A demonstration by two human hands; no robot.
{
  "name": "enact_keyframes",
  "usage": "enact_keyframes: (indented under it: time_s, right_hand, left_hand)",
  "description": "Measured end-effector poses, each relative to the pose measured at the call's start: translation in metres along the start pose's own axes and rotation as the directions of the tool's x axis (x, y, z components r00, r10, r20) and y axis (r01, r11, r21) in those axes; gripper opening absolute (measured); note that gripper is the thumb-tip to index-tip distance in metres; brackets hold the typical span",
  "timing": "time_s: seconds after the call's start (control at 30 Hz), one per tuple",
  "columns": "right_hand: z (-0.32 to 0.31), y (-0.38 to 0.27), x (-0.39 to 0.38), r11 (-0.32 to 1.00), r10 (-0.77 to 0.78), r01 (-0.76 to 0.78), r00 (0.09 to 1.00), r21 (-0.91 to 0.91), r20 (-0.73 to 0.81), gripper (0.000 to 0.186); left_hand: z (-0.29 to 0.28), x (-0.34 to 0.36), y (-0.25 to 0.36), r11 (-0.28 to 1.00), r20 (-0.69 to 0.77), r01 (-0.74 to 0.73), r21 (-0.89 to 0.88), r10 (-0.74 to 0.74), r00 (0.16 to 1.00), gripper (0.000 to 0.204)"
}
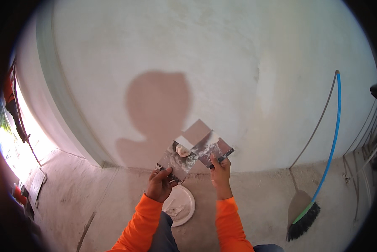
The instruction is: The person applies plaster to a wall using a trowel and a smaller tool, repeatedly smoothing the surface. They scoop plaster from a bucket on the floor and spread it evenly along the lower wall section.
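My left hand (159,185) is closed around the edge of a flat metal putty knife (171,164), its face turned up. A lump of white putty (182,150) sits on that blade near its far end. In my right hand (220,177) is a second putty knife (203,153), held with the thumb on its near face. White putty is smeared across this blade. The two blades come together at their inner edges in front of the wall; whether they touch I cannot tell. Below my hands stands a round white tub (192,206) with white putty inside, partly hidden by my left arm.
A pale plastered wall (226,71) rises straight ahead, carrying my shadow. At the right a broom (333,138) with a blue handle leans on it, dark bristles on the concrete floor (255,197). At the far left, a person (11,96) is by a bright opening.
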State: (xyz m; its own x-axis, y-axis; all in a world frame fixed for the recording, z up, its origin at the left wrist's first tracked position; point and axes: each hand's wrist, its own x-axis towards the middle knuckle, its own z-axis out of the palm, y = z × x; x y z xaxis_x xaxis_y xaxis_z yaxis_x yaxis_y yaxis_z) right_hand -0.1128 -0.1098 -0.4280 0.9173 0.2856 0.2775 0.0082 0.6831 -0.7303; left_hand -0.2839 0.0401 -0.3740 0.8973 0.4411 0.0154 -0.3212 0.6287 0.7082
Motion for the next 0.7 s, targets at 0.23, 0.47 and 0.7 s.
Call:
enact_keyframes:
  time_s: [0.23, 0.47, 0.7]
  right_hand:
    - [0.027, -0.013, -0.010, 0.997, -0.035, 0.043, 0.989, -0.057, 0.141, 0.023]
    - [0.007, 0.003, -0.023, 0.938, 0.101, 0.019, 0.939, -0.345, 0.329, 0.031]
    - [-0.003, -0.011, -0.016, 0.885, 0.046, 0.097, 0.956, -0.456, 0.291, 0.030]
  left_hand:
    - [0.011, -0.001, 0.000, 0.998, -0.009, -0.019, 0.066, 0.019, 1.000, 0.029]
    - [0.014, -0.005, 0.002, 0.996, 0.017, -0.034, 0.082, 0.032, 0.999, 0.030]
    - [0.013, -0.001, -0.004, 0.995, -0.015, -0.068, 0.076, 0.069, 0.997, 0.028]
